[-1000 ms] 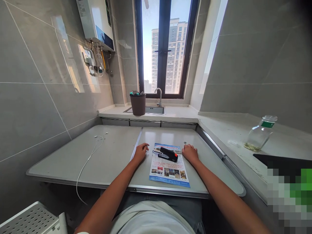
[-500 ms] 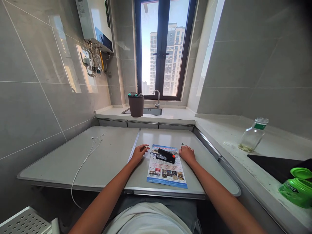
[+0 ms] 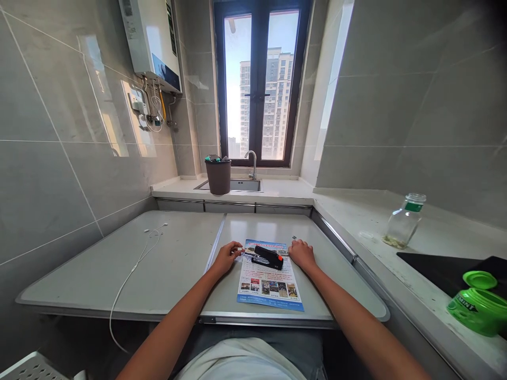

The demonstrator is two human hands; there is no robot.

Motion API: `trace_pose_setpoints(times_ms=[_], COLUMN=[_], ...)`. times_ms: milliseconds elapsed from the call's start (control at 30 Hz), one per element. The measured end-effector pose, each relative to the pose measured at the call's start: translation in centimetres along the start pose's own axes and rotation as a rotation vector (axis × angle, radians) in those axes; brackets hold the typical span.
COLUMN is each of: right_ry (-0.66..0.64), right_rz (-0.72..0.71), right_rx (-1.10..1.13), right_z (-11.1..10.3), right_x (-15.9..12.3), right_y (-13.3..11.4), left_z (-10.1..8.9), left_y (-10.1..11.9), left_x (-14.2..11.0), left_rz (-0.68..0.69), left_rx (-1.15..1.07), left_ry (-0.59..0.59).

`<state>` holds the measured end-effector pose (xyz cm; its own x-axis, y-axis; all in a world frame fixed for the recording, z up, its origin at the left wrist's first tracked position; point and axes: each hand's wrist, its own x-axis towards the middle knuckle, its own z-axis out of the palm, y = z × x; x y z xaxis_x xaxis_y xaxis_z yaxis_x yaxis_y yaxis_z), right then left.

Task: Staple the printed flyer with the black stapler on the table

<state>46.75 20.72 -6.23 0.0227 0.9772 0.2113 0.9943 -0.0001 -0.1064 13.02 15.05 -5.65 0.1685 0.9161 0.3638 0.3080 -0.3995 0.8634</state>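
Note:
A black stapler [image 3: 269, 257] with a red spot lies on a printed flyer [image 3: 271, 290]. Its metal part sticks out to the left. My left hand [image 3: 227, 257] is at the flyer's left edge, its thumb and fingers pinched together close to that metal end. Whether they touch it, or what is between them, is too small to tell. My right hand [image 3: 302, 254] rests on the table at the flyer's right edge, fingers curled in and their tips hidden. Just beyond its knuckles lies a small dark bit [image 3: 294, 237].
The flyer is on a pale folding table [image 3: 178, 264] with a white cable [image 3: 137, 264] across its left half. A brown bin [image 3: 218, 177] stands by the sink [image 3: 247, 185]. On the right counter are a glass bottle [image 3: 404, 221] and a green tub [image 3: 477, 311].
My left hand has come slightly nearer to the stapler's metal end. The right hand stays by the flyer's edge. The whole view has tilted and shifted a little.

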Motion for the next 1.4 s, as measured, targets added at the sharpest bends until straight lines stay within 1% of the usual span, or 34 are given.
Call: trace_pose_setpoints(times_ms=[100,200,333,467,567,633,667,800,900,967,1033,1167,1267,1400], right_ry=[0.004,-0.008,-0.014,0.027,0.061,0.077,0.081,0.061,-0.052,-0.145,-0.171,-0.111,-0.073,-0.030], right_rz=[-0.001,0.015,0.070,0.124,0.113,0.046,-0.012,-0.321,-0.597,-0.730,-0.750,-0.690,-0.671,-0.682], right_rx=[0.000,0.008,0.035,0.093,0.175,0.255,0.301,0.482,0.691,0.814,0.826,0.743,0.739,0.734], right_z=[0.2,0.4,0.8,1.0,0.5,-0.2,-0.6,-2.1,-2.5,-2.5,-2.4,-1.9,-1.4,-0.8], right_x=[0.0,0.3,0.6,0.3,0.1,-0.1,-0.2,-0.8,-1.8,-2.6,-3.3,-4.0,-3.9,-3.6], right_y=[0.1,-0.1,-0.8,-1.4,-1.1,-0.8,-0.6,-1.2,-2.6,-3.6,-4.4,-5.4,-5.6,-5.6], left_z=[0.0,-0.1,-0.1,-0.1,-0.1,-0.1,-0.1,-0.1,-0.1,-0.1,0.0,0.1,0.1,0.1], left_y=[0.4,0.8,1.2,1.3,1.2,1.0,0.9,0.7,0.7,0.7,0.8,0.9,1.2,1.5], left_x=[-0.2,-0.3,-0.5,-0.6,-0.6,-0.6,-0.5,-0.5,-0.4,-0.4,-0.4,-0.4,-0.5,-0.7], left_rz=[0.043,0.048,0.053,0.072,0.066,0.064,0.062,0.045,0.046,0.051,0.066,0.079,0.099,0.126], left_rx=[0.119,0.182,0.177,0.150,0.139,0.138,0.140,0.161,0.169,0.182,0.195,0.225,0.254,0.270], left_ry=[-0.031,-0.046,-0.061,-0.092,-0.099,-0.099,-0.098,-0.081,-0.081,-0.083,-0.087,-0.093,-0.102,-0.140])
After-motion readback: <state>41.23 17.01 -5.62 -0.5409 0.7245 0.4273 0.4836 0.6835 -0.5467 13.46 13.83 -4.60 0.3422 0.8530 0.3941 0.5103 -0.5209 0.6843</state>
